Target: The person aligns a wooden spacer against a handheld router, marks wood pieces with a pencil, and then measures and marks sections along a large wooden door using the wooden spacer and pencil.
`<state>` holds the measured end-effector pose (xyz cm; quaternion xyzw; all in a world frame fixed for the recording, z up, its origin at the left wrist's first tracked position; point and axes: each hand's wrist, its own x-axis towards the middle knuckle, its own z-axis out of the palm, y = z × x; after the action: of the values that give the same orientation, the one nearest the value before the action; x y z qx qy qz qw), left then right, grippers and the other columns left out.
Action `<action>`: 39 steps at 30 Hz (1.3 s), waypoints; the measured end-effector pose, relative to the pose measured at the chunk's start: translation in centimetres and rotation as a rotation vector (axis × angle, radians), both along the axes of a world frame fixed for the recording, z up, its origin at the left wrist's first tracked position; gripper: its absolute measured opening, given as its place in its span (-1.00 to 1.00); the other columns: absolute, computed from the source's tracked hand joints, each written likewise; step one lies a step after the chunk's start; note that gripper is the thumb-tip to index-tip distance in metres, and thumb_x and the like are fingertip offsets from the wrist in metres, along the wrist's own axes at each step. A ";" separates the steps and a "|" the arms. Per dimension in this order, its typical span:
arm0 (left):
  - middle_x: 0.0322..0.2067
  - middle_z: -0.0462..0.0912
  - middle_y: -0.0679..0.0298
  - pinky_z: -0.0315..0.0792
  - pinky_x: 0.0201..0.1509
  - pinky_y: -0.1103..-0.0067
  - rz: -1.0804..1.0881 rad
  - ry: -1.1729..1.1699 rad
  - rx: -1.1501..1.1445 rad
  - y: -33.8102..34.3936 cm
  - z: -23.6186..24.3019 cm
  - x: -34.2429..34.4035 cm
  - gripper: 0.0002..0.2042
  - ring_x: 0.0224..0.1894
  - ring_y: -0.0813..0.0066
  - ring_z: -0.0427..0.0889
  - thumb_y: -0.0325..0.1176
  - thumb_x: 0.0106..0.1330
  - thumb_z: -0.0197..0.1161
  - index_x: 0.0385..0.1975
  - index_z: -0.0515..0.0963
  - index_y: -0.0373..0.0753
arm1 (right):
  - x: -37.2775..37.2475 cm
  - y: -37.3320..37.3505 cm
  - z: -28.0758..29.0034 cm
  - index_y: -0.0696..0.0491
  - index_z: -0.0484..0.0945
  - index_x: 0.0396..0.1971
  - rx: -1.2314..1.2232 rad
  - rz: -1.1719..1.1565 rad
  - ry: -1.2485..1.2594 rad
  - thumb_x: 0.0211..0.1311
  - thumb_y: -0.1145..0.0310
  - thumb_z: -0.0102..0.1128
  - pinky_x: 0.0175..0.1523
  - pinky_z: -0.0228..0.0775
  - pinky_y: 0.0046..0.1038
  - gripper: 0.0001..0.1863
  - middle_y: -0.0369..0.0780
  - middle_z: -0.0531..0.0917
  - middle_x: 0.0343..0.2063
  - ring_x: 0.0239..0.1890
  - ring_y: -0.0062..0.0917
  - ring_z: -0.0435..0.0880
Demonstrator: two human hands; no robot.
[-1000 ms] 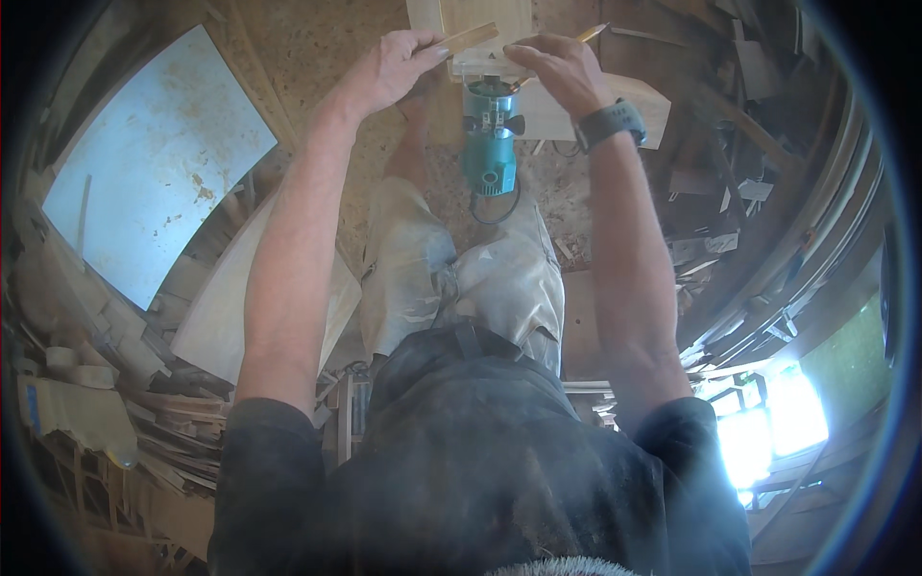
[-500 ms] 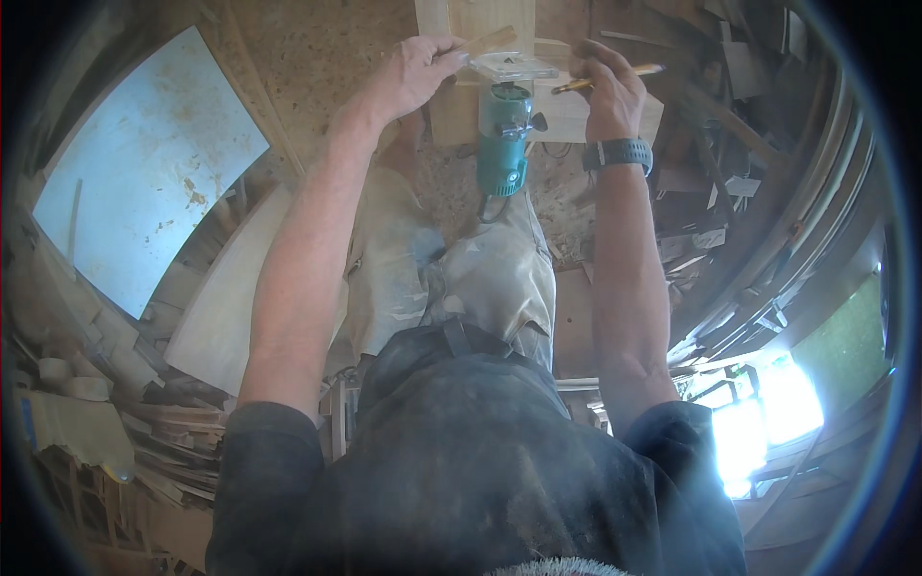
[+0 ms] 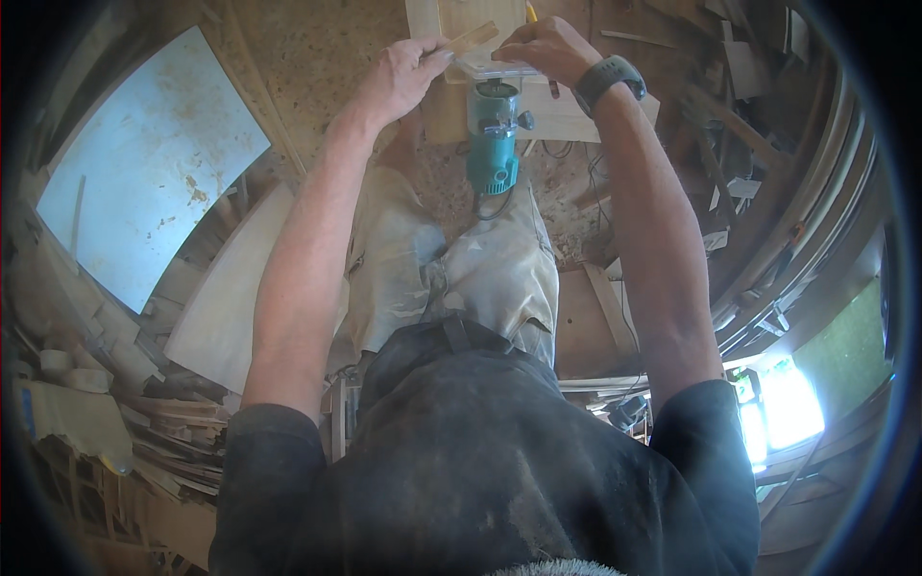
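My left hand [image 3: 401, 84] pinches a small strip of wood [image 3: 473, 38], which reaches over toward the router's clear base. The teal trim router [image 3: 493, 154] lies with its base toward the boards and its motor end toward my legs. My right hand [image 3: 549, 48], wearing a dark watch, is bent over the base beside the strip's end. A yellow pencil [image 3: 531, 12] sticks out past its fingers, mostly hidden by the hand. Behind and under the base are pale wooden boards [image 3: 615, 117].
A large pale blue-white panel [image 3: 144, 163] stands at the left, with a curved-looking wooden sheet [image 3: 226, 288] nearer me. Scrap wood [image 3: 740, 134] is heaped at the right. The router's cord [image 3: 495, 213] hangs by my knee. Bright light enters at the lower right.
My right hand has moved left and away from me, over the router's base, and turned the pencil from sideways to pointing away. My left hand shifted slightly left, still with the strip.
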<state>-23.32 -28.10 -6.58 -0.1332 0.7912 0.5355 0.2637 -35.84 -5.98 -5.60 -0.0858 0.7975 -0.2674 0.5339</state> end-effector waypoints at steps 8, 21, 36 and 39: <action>-0.37 0.66 0.20 0.47 -0.14 0.51 0.000 0.059 0.048 -0.1 -0.3 -0.1 -0.64 -0.31 0.52 0.55 -0.16 0.49 0.14 0.02 0.63 -0.34 | -0.3 0.6 -1.9 -0.01 0.78 -0.19 -0.218 0.279 0.138 0.27 0.37 0.15 -0.16 0.60 -0.51 -0.76 -0.25 0.77 -0.17 -0.29 -0.52 0.71; -0.33 0.68 0.30 0.47 -0.15 0.52 -0.065 -0.026 0.036 -0.7 -1.1 -0.6 -0.65 -0.32 0.56 0.54 -0.16 0.50 0.14 0.05 0.63 -0.29 | -0.3 -0.7 0.4 0.07 0.76 -0.17 -0.115 0.004 -0.034 0.23 0.21 0.22 -0.60 0.48 -0.46 -0.69 -0.18 0.71 -0.37 -0.57 -0.52 0.59; -0.31 0.67 0.27 0.48 -0.17 0.48 -0.323 -0.089 0.011 -1.5 -1.3 -3.8 -0.62 -0.38 0.46 0.55 -0.16 0.50 0.11 0.17 0.59 -0.24 | 1.9 1.0 -0.8 0.07 0.75 -0.10 -0.138 -0.202 0.229 0.31 0.15 0.20 0.03 0.57 -0.36 -0.65 -0.10 0.78 -0.18 -0.16 -0.33 0.76; -0.33 0.67 0.27 0.47 -0.18 0.48 -0.310 -0.076 0.024 -1.2 -1.0 -3.7 -0.60 -0.40 0.46 0.54 -0.16 0.50 0.11 0.19 0.58 -0.24 | 2.7 1.3 -1.3 0.07 0.76 -0.14 -0.099 -0.271 0.267 0.25 0.10 0.25 0.01 0.57 -0.32 -0.62 -0.07 0.78 -0.26 -0.21 -0.28 0.76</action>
<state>-27.02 -29.30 -7.58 -0.0266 0.7852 0.4925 0.3744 -33.19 -4.70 -6.88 -0.0387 0.8514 -0.3620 0.3776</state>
